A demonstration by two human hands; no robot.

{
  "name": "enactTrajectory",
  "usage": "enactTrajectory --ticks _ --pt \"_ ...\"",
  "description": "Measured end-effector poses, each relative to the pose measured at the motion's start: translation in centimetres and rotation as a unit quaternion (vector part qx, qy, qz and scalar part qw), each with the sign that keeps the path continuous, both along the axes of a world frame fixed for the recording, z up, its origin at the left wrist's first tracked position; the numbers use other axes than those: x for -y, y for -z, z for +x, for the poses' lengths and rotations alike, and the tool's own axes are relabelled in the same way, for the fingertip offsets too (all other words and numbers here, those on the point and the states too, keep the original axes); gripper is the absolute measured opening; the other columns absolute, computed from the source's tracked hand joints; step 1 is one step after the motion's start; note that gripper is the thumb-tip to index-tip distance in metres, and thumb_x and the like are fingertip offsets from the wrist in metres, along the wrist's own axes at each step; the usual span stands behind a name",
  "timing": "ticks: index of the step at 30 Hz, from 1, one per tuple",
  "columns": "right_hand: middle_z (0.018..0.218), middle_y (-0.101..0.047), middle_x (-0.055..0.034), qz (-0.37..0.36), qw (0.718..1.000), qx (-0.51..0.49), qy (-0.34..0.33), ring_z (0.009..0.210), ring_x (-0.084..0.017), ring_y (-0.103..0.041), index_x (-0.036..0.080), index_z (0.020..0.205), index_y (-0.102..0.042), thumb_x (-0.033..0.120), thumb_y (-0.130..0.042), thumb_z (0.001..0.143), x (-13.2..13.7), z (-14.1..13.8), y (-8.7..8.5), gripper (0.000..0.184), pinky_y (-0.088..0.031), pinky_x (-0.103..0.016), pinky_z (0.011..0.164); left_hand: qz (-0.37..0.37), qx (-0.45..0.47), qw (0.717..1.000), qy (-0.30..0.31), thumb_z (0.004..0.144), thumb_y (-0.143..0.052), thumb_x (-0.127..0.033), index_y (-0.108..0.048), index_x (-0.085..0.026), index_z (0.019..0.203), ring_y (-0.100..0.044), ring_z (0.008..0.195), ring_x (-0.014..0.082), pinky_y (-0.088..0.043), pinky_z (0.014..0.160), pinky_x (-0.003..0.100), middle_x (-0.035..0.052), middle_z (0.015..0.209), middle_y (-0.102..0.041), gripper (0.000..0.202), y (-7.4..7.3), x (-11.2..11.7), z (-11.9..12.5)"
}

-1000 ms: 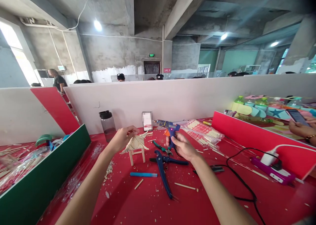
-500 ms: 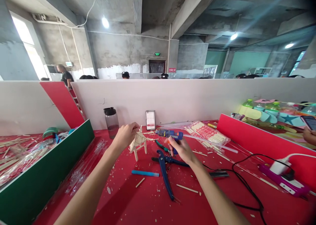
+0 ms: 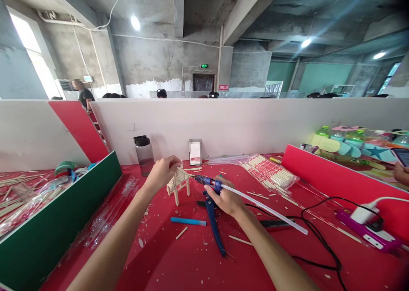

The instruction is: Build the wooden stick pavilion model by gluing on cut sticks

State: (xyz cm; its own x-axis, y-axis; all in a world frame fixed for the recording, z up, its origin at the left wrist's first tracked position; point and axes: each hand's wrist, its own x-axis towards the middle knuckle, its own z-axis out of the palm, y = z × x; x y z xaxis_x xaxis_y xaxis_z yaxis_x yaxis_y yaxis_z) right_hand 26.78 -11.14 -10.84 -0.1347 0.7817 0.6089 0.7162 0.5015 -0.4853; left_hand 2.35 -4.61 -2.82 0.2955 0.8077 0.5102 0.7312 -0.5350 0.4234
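A small wooden-stick house model (image 3: 178, 181) with a slatted roof stands on legs on the red table. My left hand (image 3: 166, 170) is closed at the top of its roof, fingers pinched; what lies between the fingertips is hidden. In my right hand (image 3: 227, 198) is a blue hot glue gun (image 3: 209, 182), its nozzle pointing left at the roof's right edge. A long clear glue stick (image 3: 265, 206) sticks out of its back end. Below the glue gun lie blue-handled cutters (image 3: 213, 227), partly covered by my right hand.
A blue pen-like tube (image 3: 188, 221) and loose sticks lie in front. Behind are a water bottle (image 3: 143, 154), a phone (image 3: 195, 153) and bagged sticks (image 3: 271, 171). A black cable (image 3: 319, 235) runs to a purple power strip (image 3: 367, 230). Green (image 3: 64, 214) and red (image 3: 335, 184) dividers flank the table.
The glue gun has swung, its nozzle now lower and close to the roof, its glue stick slanting down to the right. My right hand moved slightly left; my left hand stays at the roof.
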Motion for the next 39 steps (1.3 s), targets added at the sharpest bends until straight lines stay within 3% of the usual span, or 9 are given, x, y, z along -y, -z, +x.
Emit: enactTrajectory --ticks 6,15,39 --pt "0.084 -0.067 -0.0049 -0.001 1.0 0.0 0.007 0.079 -0.022 -0.063 0.022 0.083 -0.063 0.047 -0.05 0.096 0.06 -0.04 -0.05 0.031 -0.047 -0.03 0.074 -0.001 0.005 1.0 0.01 0.087 -0.054 -0.024 -0.072 -0.021 0.094 -0.07 0.081 0.0225 -0.047 0.07 0.028 0.0051 0.09 -0.078 0.02 0.33 -0.43 -0.22" --pt "0.087 -0.069 -0.0059 0.0 1.0 0.018 0.005 0.085 -0.022 -0.064 0.021 0.082 -0.067 0.046 -0.049 0.097 -0.06 -0.32 0.04 0.034 -0.046 -0.03 0.079 -0.001 0.002 1.0 0.016 0.088 -0.053 -0.024 -0.071 -0.021 0.093 -0.069 0.081 0.0218 -0.046 0.071 0.028 0.0047 0.09 -0.078 0.02 0.31 -0.46 -0.29" --pt "0.086 -0.068 -0.0054 -0.003 1.0 0.024 0.014 0.08 -0.021 -0.063 0.021 0.08 -0.065 0.048 -0.05 0.096 -0.09 -0.52 0.28 0.035 -0.045 -0.029 0.074 -0.013 0.012 1.0 0.018 0.087 -0.053 -0.025 -0.071 -0.021 0.091 -0.069 0.079 0.0209 -0.046 0.071 0.028 0.0037 0.088 -0.077 0.019 0.52 -0.73 -0.4"
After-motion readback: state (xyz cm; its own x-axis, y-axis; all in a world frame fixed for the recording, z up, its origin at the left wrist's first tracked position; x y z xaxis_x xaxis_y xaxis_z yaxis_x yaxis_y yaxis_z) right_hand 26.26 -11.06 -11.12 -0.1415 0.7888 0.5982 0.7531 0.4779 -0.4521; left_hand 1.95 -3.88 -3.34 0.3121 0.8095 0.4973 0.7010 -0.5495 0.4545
